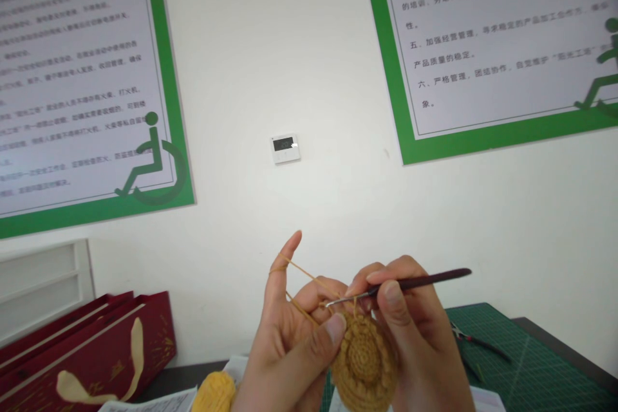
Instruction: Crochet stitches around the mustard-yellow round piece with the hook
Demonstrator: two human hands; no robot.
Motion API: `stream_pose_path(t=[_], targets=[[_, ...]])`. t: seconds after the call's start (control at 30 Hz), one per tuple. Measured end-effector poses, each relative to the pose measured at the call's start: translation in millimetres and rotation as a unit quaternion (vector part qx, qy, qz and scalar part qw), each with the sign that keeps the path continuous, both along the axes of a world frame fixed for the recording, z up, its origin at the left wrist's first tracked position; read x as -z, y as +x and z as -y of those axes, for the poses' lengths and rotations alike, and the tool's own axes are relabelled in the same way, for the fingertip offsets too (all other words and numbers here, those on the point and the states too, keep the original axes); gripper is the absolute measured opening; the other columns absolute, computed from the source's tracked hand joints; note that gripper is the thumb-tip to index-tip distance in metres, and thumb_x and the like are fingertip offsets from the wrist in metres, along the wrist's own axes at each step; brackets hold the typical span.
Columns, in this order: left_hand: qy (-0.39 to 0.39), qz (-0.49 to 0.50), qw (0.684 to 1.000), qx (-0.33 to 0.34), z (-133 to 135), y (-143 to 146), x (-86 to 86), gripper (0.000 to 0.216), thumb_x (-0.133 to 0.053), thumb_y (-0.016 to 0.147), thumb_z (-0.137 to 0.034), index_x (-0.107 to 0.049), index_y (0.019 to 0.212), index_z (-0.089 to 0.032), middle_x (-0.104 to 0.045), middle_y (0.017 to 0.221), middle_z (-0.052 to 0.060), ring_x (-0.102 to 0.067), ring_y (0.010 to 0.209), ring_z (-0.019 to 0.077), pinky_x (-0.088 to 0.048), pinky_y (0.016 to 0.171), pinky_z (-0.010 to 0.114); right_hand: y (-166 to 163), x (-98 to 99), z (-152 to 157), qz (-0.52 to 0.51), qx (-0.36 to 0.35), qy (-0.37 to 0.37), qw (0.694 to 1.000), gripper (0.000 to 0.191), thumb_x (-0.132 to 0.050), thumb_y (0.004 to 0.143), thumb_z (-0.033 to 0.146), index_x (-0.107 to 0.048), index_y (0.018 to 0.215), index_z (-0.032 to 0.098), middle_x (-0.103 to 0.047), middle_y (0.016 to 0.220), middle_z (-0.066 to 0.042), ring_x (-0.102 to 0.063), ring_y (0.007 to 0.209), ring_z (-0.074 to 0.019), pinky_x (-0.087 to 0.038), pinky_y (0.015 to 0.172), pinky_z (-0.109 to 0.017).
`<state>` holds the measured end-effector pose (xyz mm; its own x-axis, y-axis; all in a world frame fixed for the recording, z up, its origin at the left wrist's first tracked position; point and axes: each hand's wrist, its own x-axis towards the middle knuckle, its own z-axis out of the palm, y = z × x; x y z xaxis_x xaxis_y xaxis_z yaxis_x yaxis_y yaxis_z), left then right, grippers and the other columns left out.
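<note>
A round mustard-brown crochet piece (363, 357) hangs below my hands, its ringed stitches facing me. My left hand (294, 335) pinches its upper left edge between thumb and fingers. The index finger of that hand points up, with mustard yarn (302, 265) looped around it and running down toward the work. In my right hand (410, 315) is a crochet hook (425, 279) with a dark handle, gripped between thumb and fingers. Its metal tip points left, close to my left fingertips, with a yarn loop on the shaft.
A yellow yarn ball (213, 393) lies at the lower left by printed papers (149, 403). Dark red gift bags (116, 354) stand further left. Pliers (483, 341) rest on the green cutting mat (526, 360) at right. A thermostat (285, 149) and green-framed posters (405, 141) are on the wall.
</note>
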<state>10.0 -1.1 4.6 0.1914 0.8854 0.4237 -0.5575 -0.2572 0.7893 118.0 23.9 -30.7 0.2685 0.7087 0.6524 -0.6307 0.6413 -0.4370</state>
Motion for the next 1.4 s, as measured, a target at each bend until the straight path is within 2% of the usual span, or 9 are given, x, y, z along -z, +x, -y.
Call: stream_pose_path(t=[0.27, 0.43, 0.6, 1.03, 1.17, 1.23, 1.3, 1.37, 1.4], targets=[[0.009, -0.017, 1.000, 0.008, -3.2, -6.7, 1.8, 0.090, -0.076, 0.081, -0.010, -0.035, 0.155, -0.041, -0.074, 0.092, 0.005, -0.069, 0.073, 0.0191, -0.055, 0.072, 0.031, 5.7, -5.0, 1.6, 0.018, -0.057, -0.003, 0.998, 0.019, -0.067, 0.095, 0.043, -0.065, 0.086, 0.026, -0.068, 0.080, -0.001, -0.054, 0.067, -0.0150, -0.044, 0.064, -0.028], [0.012, -0.024, 0.999, 0.022, -3.8, -9.0, 1.3, 0.083, -0.069, 0.085, -0.008, -0.035, 0.155, -0.039, -0.071, 0.086, 0.005, -0.066, 0.070, 0.0183, -0.054, 0.066, 0.029, 8.1, -5.8, 2.4, 0.043, -0.034, -0.006, 0.998, 0.022, -0.066, 0.095, 0.044, -0.065, 0.086, 0.025, -0.067, 0.079, -0.001, -0.052, 0.069, -0.0153, -0.043, 0.063, -0.027], [0.003, -0.028, 0.999, 0.025, -1.8, -9.2, 0.2, 0.089, -0.068, 0.084, -0.008, -0.028, 0.157, -0.039, -0.069, 0.087, 0.006, -0.064, 0.067, 0.0185, -0.054, 0.060, 0.029, 8.2, -5.2, 1.7, 0.053, -0.014, -0.005, 0.998, 0.023, -0.065, 0.096, 0.044, -0.066, 0.084, 0.024, -0.066, 0.077, -0.001, -0.051, 0.068, -0.0151, -0.042, 0.063, -0.027], [0.014, -0.036, 0.998, 0.040, -5.1, -11.5, 1.3, 0.092, -0.063, 0.088, -0.005, -0.019, 0.158, -0.046, -0.070, 0.090, 0.005, -0.067, 0.070, 0.0201, -0.054, 0.062, 0.031, 8.9, -0.1, -3.8, 0.077, 0.020, 0.030, 0.996, 0.019, -0.060, 0.100, 0.041, -0.067, 0.089, 0.027, -0.066, 0.081, 0.001, -0.053, 0.069, -0.0136, -0.043, 0.063, -0.025], [0.021, -0.016, 0.999, 0.036, -2.6, -8.9, 0.5, 0.090, -0.066, 0.086, -0.003, -0.030, 0.155, -0.047, -0.072, 0.091, 0.004, -0.068, 0.080, 0.0192, -0.054, 0.080, 0.034, 8.0, 0.8, -4.4, 0.071, 0.012, 0.038, 0.997, 0.020, -0.059, 0.100, 0.042, -0.067, 0.089, 0.027, -0.067, 0.082, 0.002, -0.051, 0.069, -0.0123, -0.043, 0.064, -0.023], [0.010, 0.021, 0.999, 0.033, -2.7, -8.4, 0.1, 0.083, -0.068, 0.085, -0.004, -0.040, 0.150, -0.047, -0.073, 0.097, 0.005, -0.066, 0.086, 0.0185, -0.052, 0.087, 0.034, 8.3, 0.5, -4.3, 0.056, -0.003, 0.034, 0.998, 0.021, -0.059, 0.100, 0.043, -0.067, 0.089, 0.027, -0.067, 0.080, 0.003, -0.050, 0.068, -0.0111, -0.043, 0.064, -0.022], [-0.010, 0.062, 0.997, 0.039, -4.5, -9.3, -0.3, 0.062, -0.069, 0.088, -0.012, -0.056, 0.140, -0.042, -0.072, 0.103, 0.007, -0.064, 0.088, 0.0191, -0.051, 0.088, 0.035, 9.5, -0.7, -4.2, 0.040, -0.030, 0.024, 0.998, 0.023, -0.059, 0.100, 0.043, -0.067, 0.088, 0.026, -0.066, 0.079, 0.003, -0.048, 0.066, -0.0103, -0.042, 0.063, -0.020], [-0.029, 0.094, 0.994, 0.053, -7.5, -10.8, -0.8, 0.025, -0.069, 0.089, -0.025, -0.074, 0.114, -0.030, -0.070, 0.098, 0.008, -0.063, 0.088, 0.0206, -0.051, 0.088, 0.037, 11.4, -2.5, -4.1, 0.028, -0.058, 0.004, 0.998, 0.024, -0.059, 0.100, 0.043, -0.066, 0.086, 0.025, -0.065, 0.079, 0.003, -0.047, 0.065, -0.0100, -0.042, 0.063, -0.020], [-0.029, 0.108, 0.992, 0.064, -9.2, -11.5, -1.0, 0.010, -0.070, 0.088, -0.031, -0.076, 0.090, -0.024, -0.068, 0.093, 0.008, -0.061, 0.086, 0.0214, -0.052, 0.085, 0.036, 12.4, -3.4, -4.1, 0.022, -0.071, -0.007, 0.997, 0.025, -0.060, 0.100, 0.043, -0.065, 0.085, 0.024, -0.065, 0.079, 0.003, -0.046, 0.065, -0.0101, -0.042, 0.063, -0.020]])
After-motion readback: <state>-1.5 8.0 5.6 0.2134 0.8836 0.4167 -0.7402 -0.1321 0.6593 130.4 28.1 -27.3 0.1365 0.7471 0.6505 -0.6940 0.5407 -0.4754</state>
